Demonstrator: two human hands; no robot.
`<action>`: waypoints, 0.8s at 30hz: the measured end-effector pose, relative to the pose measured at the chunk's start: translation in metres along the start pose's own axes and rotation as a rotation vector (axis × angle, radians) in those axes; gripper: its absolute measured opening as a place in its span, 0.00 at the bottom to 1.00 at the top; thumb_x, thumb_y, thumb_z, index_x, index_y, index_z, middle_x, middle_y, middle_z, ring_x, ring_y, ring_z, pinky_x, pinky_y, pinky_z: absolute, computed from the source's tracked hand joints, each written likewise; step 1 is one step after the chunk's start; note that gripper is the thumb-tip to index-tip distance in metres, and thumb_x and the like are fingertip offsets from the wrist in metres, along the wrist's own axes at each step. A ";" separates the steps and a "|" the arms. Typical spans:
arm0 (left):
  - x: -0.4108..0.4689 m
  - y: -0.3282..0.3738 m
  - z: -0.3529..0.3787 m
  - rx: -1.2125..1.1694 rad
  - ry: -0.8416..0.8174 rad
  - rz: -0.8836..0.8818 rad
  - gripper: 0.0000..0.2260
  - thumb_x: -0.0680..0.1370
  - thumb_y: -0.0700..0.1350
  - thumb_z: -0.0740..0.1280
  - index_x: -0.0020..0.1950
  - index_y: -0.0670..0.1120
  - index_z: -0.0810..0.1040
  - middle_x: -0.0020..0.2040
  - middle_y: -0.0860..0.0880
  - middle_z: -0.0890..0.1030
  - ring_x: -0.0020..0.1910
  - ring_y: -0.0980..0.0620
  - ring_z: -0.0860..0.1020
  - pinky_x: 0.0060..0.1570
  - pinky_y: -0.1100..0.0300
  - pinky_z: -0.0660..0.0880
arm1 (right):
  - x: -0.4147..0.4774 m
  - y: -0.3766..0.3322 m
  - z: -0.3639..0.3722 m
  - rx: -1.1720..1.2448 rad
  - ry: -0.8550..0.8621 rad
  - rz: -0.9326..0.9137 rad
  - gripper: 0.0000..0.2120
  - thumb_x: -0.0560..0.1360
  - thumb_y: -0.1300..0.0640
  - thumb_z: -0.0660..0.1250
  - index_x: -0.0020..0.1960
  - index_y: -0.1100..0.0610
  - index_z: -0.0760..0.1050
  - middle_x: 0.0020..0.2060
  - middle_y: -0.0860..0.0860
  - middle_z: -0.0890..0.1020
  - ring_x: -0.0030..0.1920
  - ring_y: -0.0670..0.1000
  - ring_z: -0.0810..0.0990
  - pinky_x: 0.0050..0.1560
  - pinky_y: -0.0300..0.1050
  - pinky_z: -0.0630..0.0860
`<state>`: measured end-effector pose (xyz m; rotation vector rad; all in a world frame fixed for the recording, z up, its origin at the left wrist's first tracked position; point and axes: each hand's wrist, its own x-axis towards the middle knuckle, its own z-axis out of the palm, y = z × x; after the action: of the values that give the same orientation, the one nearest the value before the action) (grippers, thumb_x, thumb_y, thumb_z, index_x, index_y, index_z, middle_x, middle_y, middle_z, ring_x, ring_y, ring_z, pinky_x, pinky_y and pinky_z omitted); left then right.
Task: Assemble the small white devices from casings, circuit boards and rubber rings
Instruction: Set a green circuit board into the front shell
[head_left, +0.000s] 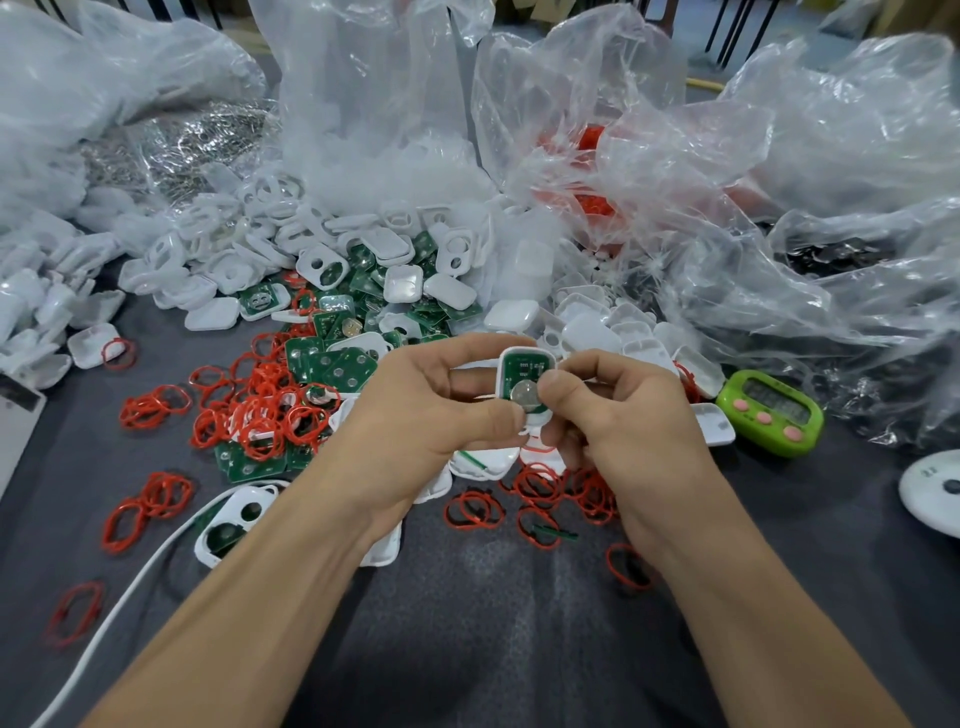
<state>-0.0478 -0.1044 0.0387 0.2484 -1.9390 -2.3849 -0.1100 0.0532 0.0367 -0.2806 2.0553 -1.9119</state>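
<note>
White rounded-square plastic casing (502, 375) is held above the surface, between both hands, at the middle of the view. We note a green circuit board (522, 366) seated inside it, with a round silver coin cell (524, 396) on the board's lower half. The left hand (431, 410) grips the casing from the left, thumb at its lower edge and fingers curled behind. The right hand (618, 410) pinches it from the right, thumb tip touching the cell's rim.

Below lies the dark grey cloth surface (493, 597). We record:
- loose red rubber rings (260, 410), scattered left of and beneath the hands;
- loose green boards (332, 364) and a heap of white casing halves (363, 244), beyond the hands;
- a lime-green digital timer with pink buttons (771, 413), near the right hand on its right;
- crumpled clear plastic bags (779, 156), crowding the far side.
</note>
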 end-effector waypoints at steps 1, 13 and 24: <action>0.000 0.000 0.000 -0.011 -0.011 0.002 0.21 0.73 0.25 0.71 0.61 0.44 0.84 0.51 0.39 0.87 0.46 0.45 0.86 0.46 0.56 0.83 | 0.000 -0.001 -0.001 0.028 -0.004 0.018 0.11 0.78 0.59 0.73 0.37 0.50 0.83 0.27 0.55 0.81 0.25 0.50 0.72 0.27 0.41 0.69; 0.003 -0.006 0.005 -0.053 0.032 0.008 0.22 0.74 0.25 0.69 0.62 0.45 0.84 0.51 0.41 0.88 0.47 0.47 0.86 0.44 0.58 0.82 | 0.001 -0.002 0.001 -0.045 0.035 -0.024 0.02 0.67 0.48 0.73 0.39 0.45 0.82 0.28 0.52 0.82 0.28 0.48 0.76 0.36 0.48 0.72; 0.002 -0.007 0.004 -0.021 0.076 0.006 0.21 0.75 0.27 0.70 0.63 0.45 0.83 0.49 0.40 0.87 0.48 0.45 0.87 0.48 0.56 0.83 | -0.013 -0.009 -0.001 -0.702 0.170 -0.566 0.18 0.69 0.60 0.80 0.58 0.49 0.86 0.53 0.41 0.81 0.56 0.45 0.77 0.60 0.28 0.68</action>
<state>-0.0505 -0.0991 0.0330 0.3276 -1.8783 -2.3545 -0.0995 0.0582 0.0473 -0.9756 2.9475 -1.4014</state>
